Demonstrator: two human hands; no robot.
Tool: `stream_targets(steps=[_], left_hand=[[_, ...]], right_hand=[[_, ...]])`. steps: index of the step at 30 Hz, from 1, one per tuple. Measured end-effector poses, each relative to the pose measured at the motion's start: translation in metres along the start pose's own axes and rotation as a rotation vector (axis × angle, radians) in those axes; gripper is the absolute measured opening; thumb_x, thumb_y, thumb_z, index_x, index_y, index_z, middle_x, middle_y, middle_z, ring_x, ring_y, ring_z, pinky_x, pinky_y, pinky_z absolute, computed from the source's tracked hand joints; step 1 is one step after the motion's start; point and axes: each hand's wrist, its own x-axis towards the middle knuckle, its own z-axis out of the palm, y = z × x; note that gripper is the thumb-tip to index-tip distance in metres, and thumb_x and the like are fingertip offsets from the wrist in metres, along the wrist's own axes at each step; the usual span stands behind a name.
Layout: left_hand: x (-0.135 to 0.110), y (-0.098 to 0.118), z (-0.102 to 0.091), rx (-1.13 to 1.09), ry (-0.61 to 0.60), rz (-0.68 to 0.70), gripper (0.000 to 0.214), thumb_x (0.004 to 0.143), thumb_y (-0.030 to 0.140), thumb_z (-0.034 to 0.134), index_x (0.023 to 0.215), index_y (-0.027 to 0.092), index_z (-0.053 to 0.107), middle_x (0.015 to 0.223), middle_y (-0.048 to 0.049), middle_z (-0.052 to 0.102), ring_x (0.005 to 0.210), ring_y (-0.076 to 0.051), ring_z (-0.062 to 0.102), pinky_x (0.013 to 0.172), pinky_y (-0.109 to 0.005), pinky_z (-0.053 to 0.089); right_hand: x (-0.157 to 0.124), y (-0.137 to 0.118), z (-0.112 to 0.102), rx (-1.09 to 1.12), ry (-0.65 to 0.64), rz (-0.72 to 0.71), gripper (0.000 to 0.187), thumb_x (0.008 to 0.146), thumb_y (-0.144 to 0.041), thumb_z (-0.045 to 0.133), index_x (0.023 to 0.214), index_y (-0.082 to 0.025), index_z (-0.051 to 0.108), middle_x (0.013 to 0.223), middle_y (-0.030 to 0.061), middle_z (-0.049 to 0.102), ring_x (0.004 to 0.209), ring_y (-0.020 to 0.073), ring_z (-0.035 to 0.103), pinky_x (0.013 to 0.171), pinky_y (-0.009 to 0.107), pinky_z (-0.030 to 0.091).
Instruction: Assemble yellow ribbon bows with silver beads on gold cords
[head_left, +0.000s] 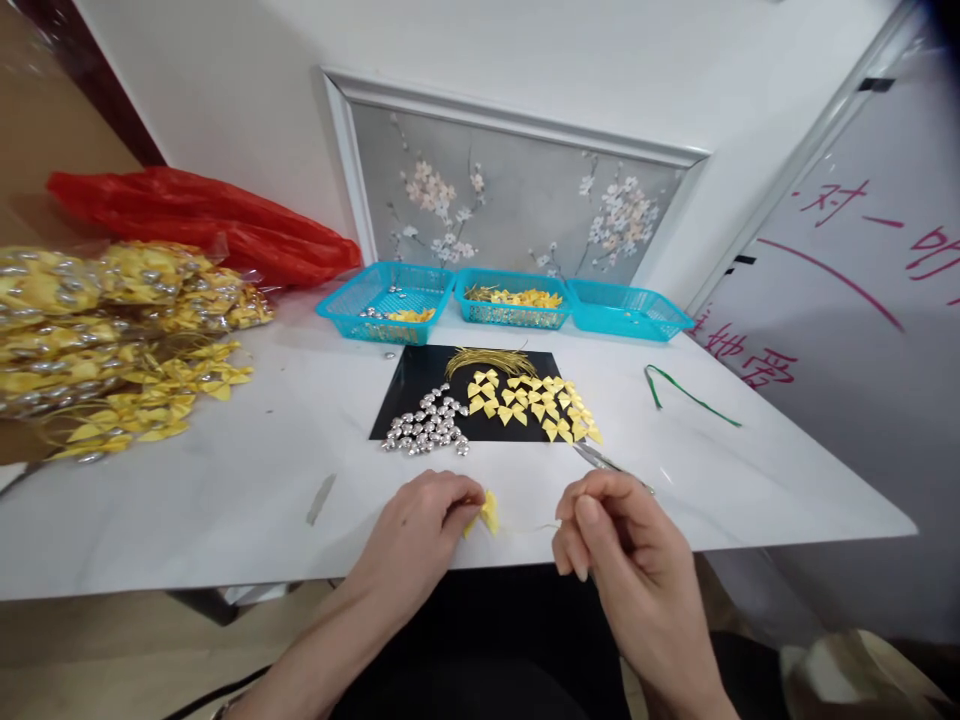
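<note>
My left hand point(424, 520) pinches a yellow ribbon bow point(489, 512) between thumb and fingertips, just over the table's front edge. From the bow a thin gold cord point(536, 527) runs right, to my right hand point(626, 545), whose thumb and fingers are closed on its end. Ahead lies a black mat point(394, 385). Silver beads point(427, 425) are heaped on its left part and spill over its front edge. More yellow bows point(529, 395) spread across its right side, with a bundle of gold cords point(491, 360) behind. Scissors point(600, 458) lie partly behind my right hand.
Three blue baskets stand at the back: the left basket point(341, 315) and middle basket point(514, 315) hold parts; the right basket point(630, 325) has few bits. Bagged bow pieces point(135, 300) and a red bag point(202, 215) are left. A green ribbon point(694, 397) lies right.
</note>
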Motion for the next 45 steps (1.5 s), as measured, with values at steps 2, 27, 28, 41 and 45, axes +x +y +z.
stream_targets(steps=[2,27,28,41,45], left_hand=[[0.004,0.000,0.000,0.071,-0.007,0.048,0.017,0.082,0.016,0.070,0.071,0.026,0.079,0.079,-0.0034,0.079,0.078,-0.025,0.070,0.074,-0.034,0.049],[0.021,-0.015,-0.009,0.035,0.072,-0.027,0.020,0.098,0.033,0.068,0.110,0.017,0.071,0.110,-0.0071,0.076,0.096,-0.023,0.074,0.086,-0.045,0.062],[0.014,-0.013,-0.012,-0.072,0.070,-0.048,0.019,0.097,0.033,0.067,0.104,0.017,0.073,0.099,-0.0068,0.079,0.088,-0.022,0.076,0.084,-0.042,0.064],[-0.035,0.020,-0.015,-0.917,0.113,-0.321,0.021,0.062,0.030,0.099,0.073,0.023,0.083,0.086,-0.0006,0.082,0.076,-0.014,0.078,0.073,-0.014,0.063],[-0.035,0.021,-0.014,-0.907,0.157,-0.355,0.025,0.062,0.032,0.099,0.081,0.024,0.084,0.080,-0.0003,0.081,0.072,-0.013,0.077,0.070,-0.011,0.062]], right_hand=[[-0.001,0.002,0.000,-0.023,-0.015,0.019,0.018,0.106,-0.030,0.056,0.093,-0.021,0.064,0.079,-0.0011,0.062,0.053,0.0068,0.055,0.054,0.022,0.052],[0.004,0.006,0.004,-0.246,-0.129,-0.078,0.014,0.098,-0.023,0.063,0.094,-0.029,0.075,0.080,-0.0017,0.068,0.070,0.0112,0.067,0.065,0.017,0.055],[0.006,0.006,0.007,-0.247,-0.138,-0.104,0.016,0.098,-0.020,0.063,0.095,-0.029,0.076,0.081,-0.0016,0.068,0.071,0.0110,0.067,0.065,0.018,0.054],[0.003,-0.002,0.026,-0.364,-0.158,-0.278,0.016,0.097,-0.009,0.060,0.094,-0.014,0.076,0.083,0.0071,0.067,0.074,0.0149,0.066,0.067,0.025,0.055],[-0.001,-0.007,0.027,-0.479,-0.171,-0.378,0.020,0.097,-0.006,0.056,0.093,-0.010,0.075,0.078,0.0092,0.065,0.070,0.0172,0.062,0.063,0.029,0.054]])
